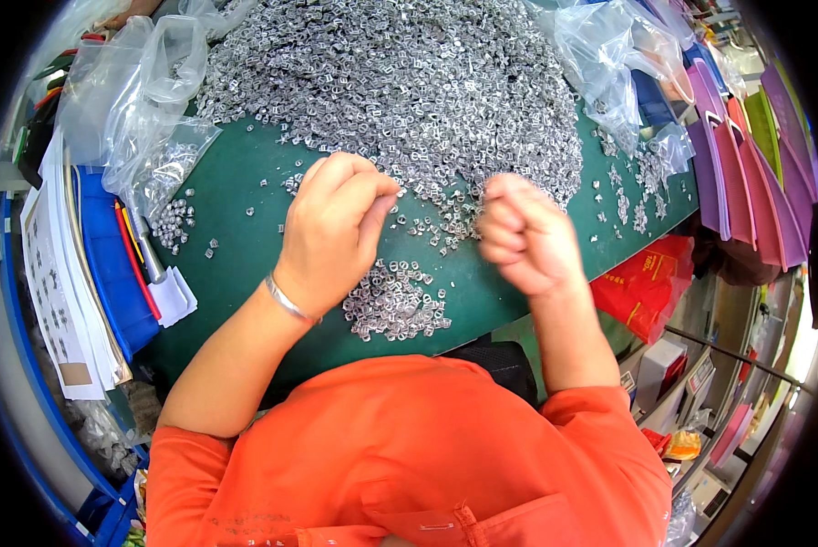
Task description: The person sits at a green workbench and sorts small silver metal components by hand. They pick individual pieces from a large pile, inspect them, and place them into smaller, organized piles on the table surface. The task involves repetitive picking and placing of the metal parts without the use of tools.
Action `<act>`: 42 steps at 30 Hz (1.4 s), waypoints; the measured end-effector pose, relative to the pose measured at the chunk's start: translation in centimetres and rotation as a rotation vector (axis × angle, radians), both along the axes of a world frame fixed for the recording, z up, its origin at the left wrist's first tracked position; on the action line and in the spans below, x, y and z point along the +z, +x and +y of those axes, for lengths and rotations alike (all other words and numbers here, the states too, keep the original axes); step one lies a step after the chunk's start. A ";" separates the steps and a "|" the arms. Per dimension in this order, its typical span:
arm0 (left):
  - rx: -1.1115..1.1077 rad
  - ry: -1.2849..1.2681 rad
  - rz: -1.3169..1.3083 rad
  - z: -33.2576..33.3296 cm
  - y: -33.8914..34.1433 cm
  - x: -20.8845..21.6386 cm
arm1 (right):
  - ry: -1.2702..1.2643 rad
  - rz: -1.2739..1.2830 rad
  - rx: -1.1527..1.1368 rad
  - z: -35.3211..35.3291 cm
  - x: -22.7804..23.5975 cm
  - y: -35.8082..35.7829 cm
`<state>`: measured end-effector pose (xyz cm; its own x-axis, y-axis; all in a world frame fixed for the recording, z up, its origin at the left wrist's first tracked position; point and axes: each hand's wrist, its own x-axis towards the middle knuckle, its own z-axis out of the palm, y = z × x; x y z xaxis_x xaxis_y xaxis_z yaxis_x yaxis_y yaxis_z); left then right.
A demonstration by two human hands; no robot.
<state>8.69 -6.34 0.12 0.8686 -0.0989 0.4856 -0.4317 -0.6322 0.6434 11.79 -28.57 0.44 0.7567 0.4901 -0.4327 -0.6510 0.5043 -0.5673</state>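
A large heap of small silvery metal pieces (400, 82), some ring-like or square, covers the far part of the green tabletop (236, 264). At the heap's near edge is my left hand (336, 223), a band on its wrist, thumb and fingertips pinched together; anything between them is too small to make out. To its right, my right hand (523, 232) is closed with the fingers curled in, slightly blurred, and what it may hold is hidden. Loose pieces lie between the hands. A smaller pile of the same pieces (395, 301) sits close to the table's near edge, below my left hand.
Clear plastic bags (126, 91) lie at the far left, with another plastic bag (609, 55) at the far right. A blue tray (117, 273) with pencils and papers stands left. Scattered flat pieces (641, 187) lie right. A red bag (646, 283) hangs past the right edge.
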 end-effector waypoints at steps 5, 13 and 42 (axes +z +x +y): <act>-0.075 0.219 0.045 -0.9 1.3 -2.1 | -0.279 -0.104 -0.529 -8.2 1.6 1.6; -0.086 0.249 0.079 -1.9 2.5 -1.7 | -0.918 -0.352 -1.127 -24.1 -0.2 3.9; 0.059 -1.277 0.918 -1.3 0.3 3.3 | -1.357 -1.231 -0.593 -3.6 3.1 10.5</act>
